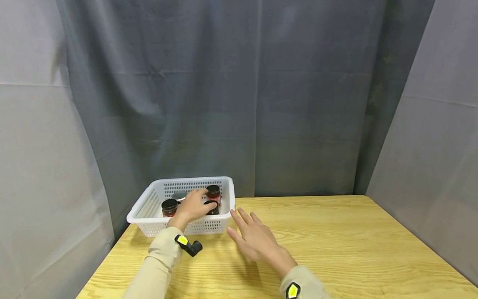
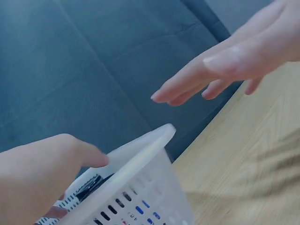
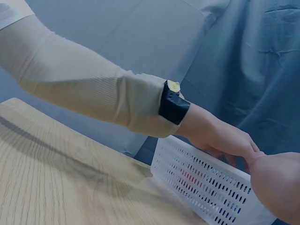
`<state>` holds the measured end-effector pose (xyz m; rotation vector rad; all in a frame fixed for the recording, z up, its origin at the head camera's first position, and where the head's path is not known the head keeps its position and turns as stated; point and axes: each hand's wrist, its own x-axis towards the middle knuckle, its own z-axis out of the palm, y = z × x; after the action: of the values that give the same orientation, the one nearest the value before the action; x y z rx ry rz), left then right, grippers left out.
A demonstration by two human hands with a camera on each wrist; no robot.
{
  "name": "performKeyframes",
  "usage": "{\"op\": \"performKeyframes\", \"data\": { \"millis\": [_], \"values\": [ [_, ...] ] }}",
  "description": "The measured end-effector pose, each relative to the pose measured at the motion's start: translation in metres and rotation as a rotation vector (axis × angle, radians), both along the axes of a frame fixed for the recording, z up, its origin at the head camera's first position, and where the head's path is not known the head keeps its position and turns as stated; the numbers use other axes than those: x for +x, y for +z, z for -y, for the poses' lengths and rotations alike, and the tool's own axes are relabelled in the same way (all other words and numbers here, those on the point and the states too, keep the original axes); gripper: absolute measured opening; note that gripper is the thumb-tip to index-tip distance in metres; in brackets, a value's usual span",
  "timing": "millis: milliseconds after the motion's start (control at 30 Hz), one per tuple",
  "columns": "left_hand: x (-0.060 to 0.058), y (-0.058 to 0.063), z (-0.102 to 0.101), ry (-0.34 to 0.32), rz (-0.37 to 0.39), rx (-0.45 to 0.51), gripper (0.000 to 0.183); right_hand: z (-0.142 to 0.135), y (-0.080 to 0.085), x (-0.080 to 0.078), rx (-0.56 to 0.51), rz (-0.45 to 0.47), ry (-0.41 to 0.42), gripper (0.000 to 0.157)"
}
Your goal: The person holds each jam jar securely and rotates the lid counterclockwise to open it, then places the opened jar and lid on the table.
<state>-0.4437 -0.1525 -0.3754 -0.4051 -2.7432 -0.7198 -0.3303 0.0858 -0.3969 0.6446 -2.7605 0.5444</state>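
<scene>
Reaching left hand [image 1: 193, 206] over near rim of white perforated plastic basket [image 1: 209, 226], thumb over black-lidded jar [image 1: 214, 211] at basket's 4 o'clock; cannot tell whether gripping. Holding right hand [image 1: 255, 241] released, fingers spread, just off basket's 4 o'clock corner. Wide wood tabletop [image 1: 336, 241] toward 3 o'clock; grey curtain [image 1: 194, 124] close at 12.

We see smooth plastic in the basket [image 1: 216, 226] at left and glossy jar lids [image 1: 169, 204] inside it. The counter [image 1: 336, 241] looks like wood, its grain showing under a faint sheen. The far curtain [image 1: 209, 104] is matt, creased cloth; the left sleeve [image 3: 89, 84] is ribbed knit, its wrist mount [image 3: 174, 110] plastic.
</scene>
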Motion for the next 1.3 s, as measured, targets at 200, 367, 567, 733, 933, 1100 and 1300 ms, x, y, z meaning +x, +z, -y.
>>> {"op": "performKeyframes", "data": {
  "millis": [200,367,567,733,933,1100,1300],
  "values": [
    [-0.012,-0.004,0.002,-0.069,0.058,0.014,0.077,0.004,-0.006,-0.004,-0.009,0.032,-0.013,0.063],
    [-0.017,-0.001,0.004,-0.092,0.133,-0.014,0.087,0.008,-0.01,-0.006,-0.022,0.047,-0.02,0.064],
    [-0.021,0.002,0.007,-0.09,0.206,-0.042,0.096,0.018,-0.014,-0.008,-0.037,0.042,-0.001,0.068],
    [-0.027,0.001,0.007,-0.059,0.296,-0.077,0.09,0.023,-0.02,-0.013,-0.052,0.04,-0.016,0.066],
    [-0.026,-0.001,0.007,-0.032,0.367,-0.099,0.086,0.024,-0.029,-0.017,-0.081,0.031,-0.012,0.062],
    [-0.03,-0.008,0.008,-0.053,0.35,-0.107,0.077,0.023,-0.027,-0.016,-0.095,0.009,-0.006,0.06],
    [-0.035,-0.012,0.007,-0.076,0.328,-0.113,0.07,0.027,-0.03,-0.023,-0.173,-0.079,-0.031,0.05]
  ]
}}
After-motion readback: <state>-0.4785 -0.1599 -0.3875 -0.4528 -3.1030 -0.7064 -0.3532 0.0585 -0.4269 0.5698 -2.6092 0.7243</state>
